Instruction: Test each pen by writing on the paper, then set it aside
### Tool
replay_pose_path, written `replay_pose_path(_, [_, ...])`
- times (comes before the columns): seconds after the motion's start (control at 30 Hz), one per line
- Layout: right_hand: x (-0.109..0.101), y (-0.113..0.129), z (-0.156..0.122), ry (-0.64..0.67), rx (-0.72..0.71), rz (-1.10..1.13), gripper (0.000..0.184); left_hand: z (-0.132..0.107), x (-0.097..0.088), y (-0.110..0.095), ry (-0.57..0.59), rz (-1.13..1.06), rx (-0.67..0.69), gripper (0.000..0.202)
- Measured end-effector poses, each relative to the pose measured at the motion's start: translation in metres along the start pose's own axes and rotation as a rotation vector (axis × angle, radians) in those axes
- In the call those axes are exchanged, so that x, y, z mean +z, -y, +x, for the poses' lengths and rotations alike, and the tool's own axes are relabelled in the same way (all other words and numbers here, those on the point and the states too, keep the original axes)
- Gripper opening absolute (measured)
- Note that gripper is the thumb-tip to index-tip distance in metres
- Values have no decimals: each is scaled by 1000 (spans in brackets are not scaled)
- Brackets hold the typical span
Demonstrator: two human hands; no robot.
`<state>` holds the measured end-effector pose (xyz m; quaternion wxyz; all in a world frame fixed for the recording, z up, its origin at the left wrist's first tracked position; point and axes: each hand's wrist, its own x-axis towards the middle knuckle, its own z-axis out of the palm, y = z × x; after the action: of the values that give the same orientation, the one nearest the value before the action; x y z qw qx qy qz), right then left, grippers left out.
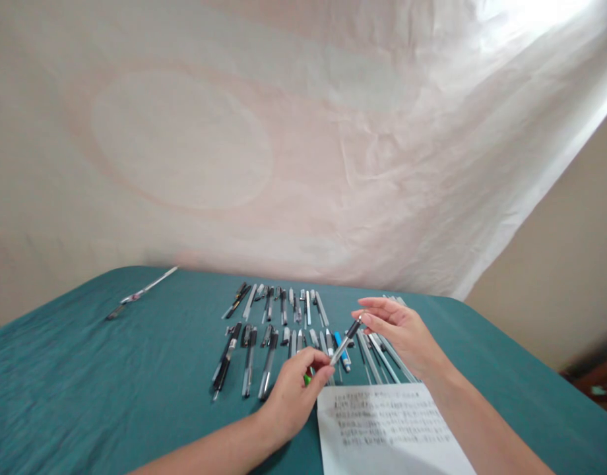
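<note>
My left hand (298,392) pinches the clear lower end of a pen (346,342) between thumb and fingers. The pen has a dark grip section and slants up to the right, above the table. At its upper end, my right hand (395,326) closes thumb and index finger on the tip, the other fingers stretched out. A small green piece (307,379) shows by my left fingers; whether it is held or lies on the table cannot be told. Below the hands lies a white sheet (383,429) covered with rows of handwriting.
Two rows of pens and caps lie behind the hands, among them a black pen (227,359) and a blue pen (342,349). A long thin pen-like item (142,291) lies at far left on the green tablecloth (110,389). A pale cloth (303,145) hangs behind.
</note>
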<state>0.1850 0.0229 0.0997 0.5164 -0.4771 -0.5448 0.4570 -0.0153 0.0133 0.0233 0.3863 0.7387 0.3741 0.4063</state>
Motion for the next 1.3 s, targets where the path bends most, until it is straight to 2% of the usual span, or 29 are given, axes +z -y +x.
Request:
replay_pose_path(0.27, [4,-10,2,-68,-77,18,32,0,0,3,1,4,20,12])
replay_pose_path(0.47, [4,-9,1,137,4,153,31,1,0,3,-16,-5,8,12])
replay_pose_path(0.7, [2,-14,3,40,-9,65,22,0,1,2,-16,-5,7,11])
replay_pose_path(0.87, [3,-11,2,118,-6,146,31,0,0,0,-15,-6,0,12])
replay_pose_path(1.07, [4,-11,3,52,-20,93,20,0,0,0,-10,-14,-2,11])
replay_pose_path(1.23, [5,-10,1,107,-5,169,28,1,0,-1,-18,-14,-2,13])
replay_pose_path(1.3, [5,-10,1,90,-18,144,28,2,-1,-2,-17,-13,-1,13])
